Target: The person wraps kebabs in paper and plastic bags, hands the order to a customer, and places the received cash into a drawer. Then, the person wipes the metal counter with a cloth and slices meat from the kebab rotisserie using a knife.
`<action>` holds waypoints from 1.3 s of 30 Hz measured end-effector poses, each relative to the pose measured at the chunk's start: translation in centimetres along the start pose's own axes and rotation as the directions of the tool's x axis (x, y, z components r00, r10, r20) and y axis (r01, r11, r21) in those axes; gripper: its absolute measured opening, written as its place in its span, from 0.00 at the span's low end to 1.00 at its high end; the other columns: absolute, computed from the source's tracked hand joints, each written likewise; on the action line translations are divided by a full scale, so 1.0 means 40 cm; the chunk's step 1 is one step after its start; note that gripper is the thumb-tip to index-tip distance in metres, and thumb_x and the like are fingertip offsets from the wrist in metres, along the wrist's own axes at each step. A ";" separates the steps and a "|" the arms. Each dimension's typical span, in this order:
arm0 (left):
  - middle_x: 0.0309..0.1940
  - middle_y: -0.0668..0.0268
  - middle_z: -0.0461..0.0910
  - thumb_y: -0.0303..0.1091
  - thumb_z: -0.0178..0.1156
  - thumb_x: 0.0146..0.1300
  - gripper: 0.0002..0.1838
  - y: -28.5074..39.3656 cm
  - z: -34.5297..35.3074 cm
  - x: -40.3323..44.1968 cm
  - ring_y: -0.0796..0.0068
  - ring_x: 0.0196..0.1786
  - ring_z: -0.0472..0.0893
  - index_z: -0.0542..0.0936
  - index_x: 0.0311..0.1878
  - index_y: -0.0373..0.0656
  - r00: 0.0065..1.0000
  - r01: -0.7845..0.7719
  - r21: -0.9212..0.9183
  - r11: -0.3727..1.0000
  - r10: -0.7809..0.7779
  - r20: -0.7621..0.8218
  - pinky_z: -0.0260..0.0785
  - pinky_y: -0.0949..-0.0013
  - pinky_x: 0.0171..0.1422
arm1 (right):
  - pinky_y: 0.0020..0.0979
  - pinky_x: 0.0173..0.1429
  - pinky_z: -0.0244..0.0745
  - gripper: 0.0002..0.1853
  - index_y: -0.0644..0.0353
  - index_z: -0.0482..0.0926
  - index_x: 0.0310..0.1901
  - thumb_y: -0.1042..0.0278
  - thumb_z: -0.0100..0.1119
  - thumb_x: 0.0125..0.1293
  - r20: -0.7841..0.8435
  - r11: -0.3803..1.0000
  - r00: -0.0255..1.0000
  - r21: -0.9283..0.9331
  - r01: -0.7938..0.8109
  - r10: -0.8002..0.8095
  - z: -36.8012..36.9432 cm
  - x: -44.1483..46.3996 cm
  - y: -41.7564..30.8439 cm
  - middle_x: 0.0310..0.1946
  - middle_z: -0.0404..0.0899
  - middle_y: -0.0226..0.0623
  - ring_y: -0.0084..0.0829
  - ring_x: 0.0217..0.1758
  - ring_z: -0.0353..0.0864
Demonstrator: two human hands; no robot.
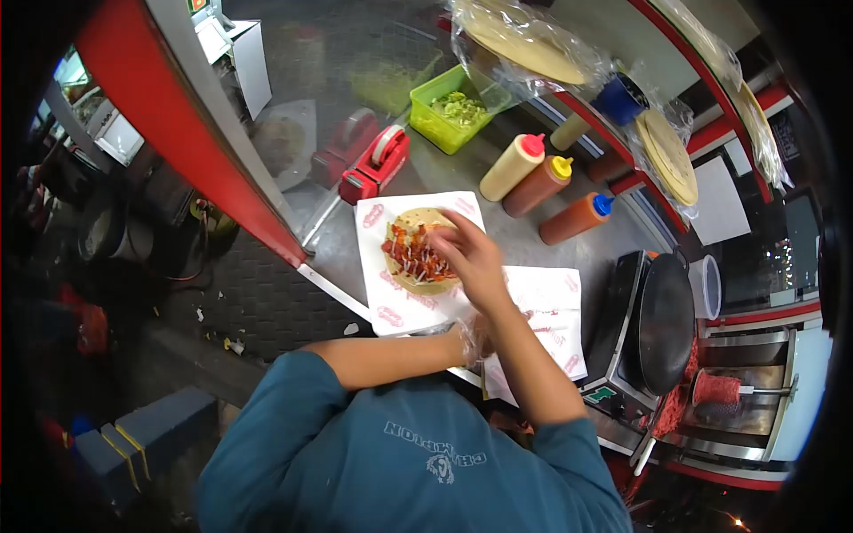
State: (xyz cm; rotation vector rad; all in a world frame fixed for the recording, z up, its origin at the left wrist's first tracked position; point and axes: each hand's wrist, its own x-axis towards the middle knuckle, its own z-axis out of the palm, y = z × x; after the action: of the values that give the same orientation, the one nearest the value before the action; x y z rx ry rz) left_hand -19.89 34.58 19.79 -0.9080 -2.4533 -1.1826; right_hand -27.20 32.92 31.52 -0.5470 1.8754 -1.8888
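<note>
On a printed white paper sheet (464, 201) lies a round flatbread (410, 216) topped with chopped reddish filling (413, 253) and thin white streaks of sauce. Over the flatbread's right side is my bare right hand (473, 260), its fingers bent and apart near the filling. I see nothing held in it; whether the fingertips touch the filling is unclear. My left hand (474, 341), in a clear plastic glove, is below the sheet by the counter edge. My right forearm crosses in front of it and hides most of its fingers. A second printed paper sheet (555, 306) lies beside it.
Behind the paper stand three squeeze bottles (513, 169) with coloured caps, a green tub (442, 124) of shredded lettuce and a red-and-white device (377, 164). A black round griddle (666, 324) is at right, near ground red meat (715, 388). Bagged flatbreads (524, 44) sit on a shelf above.
</note>
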 end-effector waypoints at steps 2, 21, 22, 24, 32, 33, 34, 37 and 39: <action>0.54 0.56 0.85 0.48 0.51 0.78 0.22 -0.002 0.013 -0.007 0.60 0.57 0.84 0.78 0.65 0.46 0.999 0.019 -0.001 1.000 -0.019 0.029 0.71 0.54 0.70 | 0.26 0.40 0.80 0.29 0.64 0.72 0.72 0.64 0.68 0.73 0.049 0.960 0.976 0.178 -0.216 0.211 0.144 0.171 0.037 0.34 0.82 0.32 0.23 0.34 0.82; 0.57 0.61 0.85 0.46 0.56 0.77 0.23 -0.028 0.009 0.002 0.63 0.60 0.83 0.79 0.69 0.48 0.994 -0.112 -0.026 0.993 0.112 -0.006 0.74 0.54 0.65 | 0.41 0.51 0.77 0.08 0.63 0.83 0.44 0.68 0.62 0.71 -0.229 0.694 0.845 -0.688 0.210 -0.483 0.068 -0.046 0.050 0.40 0.80 0.43 0.40 0.45 0.80; 0.56 0.60 0.85 0.45 0.58 0.76 0.22 -0.040 0.013 -0.006 0.62 0.58 0.84 0.79 0.68 0.47 0.994 -0.098 -0.241 0.966 0.085 -0.064 0.75 0.54 0.63 | 0.40 0.50 0.76 0.07 0.65 0.79 0.39 0.71 0.57 0.73 -0.471 0.949 0.859 -0.310 0.051 -0.200 0.010 -0.126 -0.018 0.37 0.79 0.47 0.39 0.42 0.80; 0.51 0.56 0.86 0.42 0.67 0.69 0.23 -0.004 -0.055 0.011 0.55 0.52 0.85 0.81 0.65 0.46 0.982 0.043 -0.039 0.998 -0.035 0.187 0.78 0.54 0.56 | 0.40 0.37 0.75 0.11 0.66 0.78 0.36 0.68 0.55 0.77 -0.677 0.879 0.709 -0.441 -0.180 -0.195 -0.172 -0.243 0.012 0.24 0.77 0.44 0.36 0.26 0.76; 0.56 0.46 0.85 0.50 0.65 0.71 0.31 0.095 -0.123 0.073 0.49 0.61 0.84 0.76 0.69 0.39 0.817 0.477 -0.158 0.865 -0.370 0.442 0.75 0.54 0.66 | 0.31 0.38 0.82 0.23 0.69 0.86 0.33 0.52 0.66 0.75 -0.696 0.818 0.608 -0.053 -0.573 0.381 -0.275 -0.518 0.098 0.25 0.86 0.44 0.30 0.26 0.86; 0.57 0.46 0.85 0.50 0.64 0.72 0.31 0.098 -0.119 0.061 0.50 0.61 0.84 0.76 0.70 0.39 0.869 0.421 -0.208 0.883 -0.328 0.370 0.75 0.55 0.66 | 0.30 0.38 0.83 0.24 0.70 0.86 0.33 0.51 0.66 0.75 -0.699 0.905 0.617 0.105 -0.413 0.363 -0.272 -0.525 0.109 0.25 0.86 0.42 0.29 0.26 0.86; 0.57 0.46 0.84 0.49 0.64 0.73 0.30 0.100 -0.113 0.038 0.50 0.61 0.84 0.76 0.70 0.39 0.915 0.356 -0.252 0.900 -0.281 0.288 0.75 0.56 0.66 | 0.27 0.40 0.84 0.23 0.71 0.86 0.38 0.54 0.62 0.78 -0.678 0.972 0.704 0.069 -0.227 0.212 -0.262 -0.532 0.108 0.29 0.87 0.38 0.26 0.30 0.87; 0.64 0.50 0.80 0.40 0.63 0.75 0.27 0.164 -0.104 -0.002 0.49 0.67 0.80 0.74 0.72 0.39 0.982 0.159 -0.377 0.913 -0.184 -0.032 0.73 0.55 0.69 | 0.30 0.53 0.84 0.18 0.70 0.79 0.58 0.63 0.62 0.78 -0.645 0.969 0.762 0.145 0.199 -0.060 -0.202 -0.528 0.086 0.49 0.85 0.36 0.26 0.48 0.86; 0.65 0.53 0.79 0.38 0.69 0.71 0.28 0.179 -0.092 -0.007 0.54 0.69 0.78 0.76 0.71 0.39 0.974 0.208 -0.286 0.935 -0.224 -0.024 0.73 0.57 0.70 | 0.31 0.58 0.81 0.19 0.68 0.77 0.61 0.66 0.65 0.75 -0.619 0.985 0.785 0.108 0.138 -0.042 -0.188 -0.510 0.045 0.53 0.83 0.35 0.27 0.53 0.85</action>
State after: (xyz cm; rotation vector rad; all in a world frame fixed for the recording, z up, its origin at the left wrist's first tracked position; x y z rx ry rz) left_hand -15.17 34.97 26.31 -0.6713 -2.4273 -1.6441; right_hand -14.29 50.45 29.98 0.0595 2.0757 -2.4601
